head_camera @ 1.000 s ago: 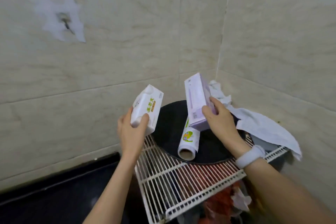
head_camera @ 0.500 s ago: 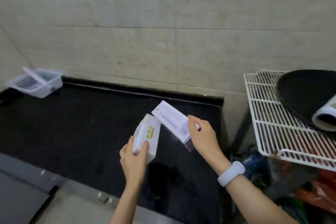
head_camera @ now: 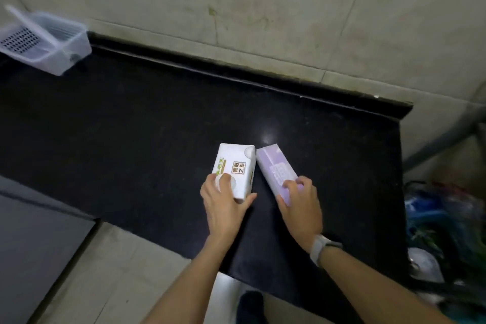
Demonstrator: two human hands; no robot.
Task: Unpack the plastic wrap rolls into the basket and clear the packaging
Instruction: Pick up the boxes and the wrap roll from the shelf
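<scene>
Two plastic wrap boxes sit side by side on a black desk, seen from the head camera looking down: a white box [head_camera: 234, 169] printed with green and brown lettering on the left, and a narrower purple box [head_camera: 276, 169] on the right, their far corners touching or nearly so. The left hand [head_camera: 223, 205] is clamped on the near end of the white box, fingers over its top and thumb against its right side. The right hand [head_camera: 301, 208] grips the near end of the purple box, fingertips curled over its top face; a pale wristband [head_camera: 319, 247] circles that wrist. Both boxes appear to rest on the desk [head_camera: 131, 139], though contact under the near ends is hidden by the hands. A translucent plastic basket [head_camera: 46, 45] with a perforated floor stands at the far left corner of the desk, against the tiled wall [head_camera: 263, 8], well apart from the boxes. Blurred bags [head_camera: 441, 218] lie in shadow past the desk's right edge
</scene>
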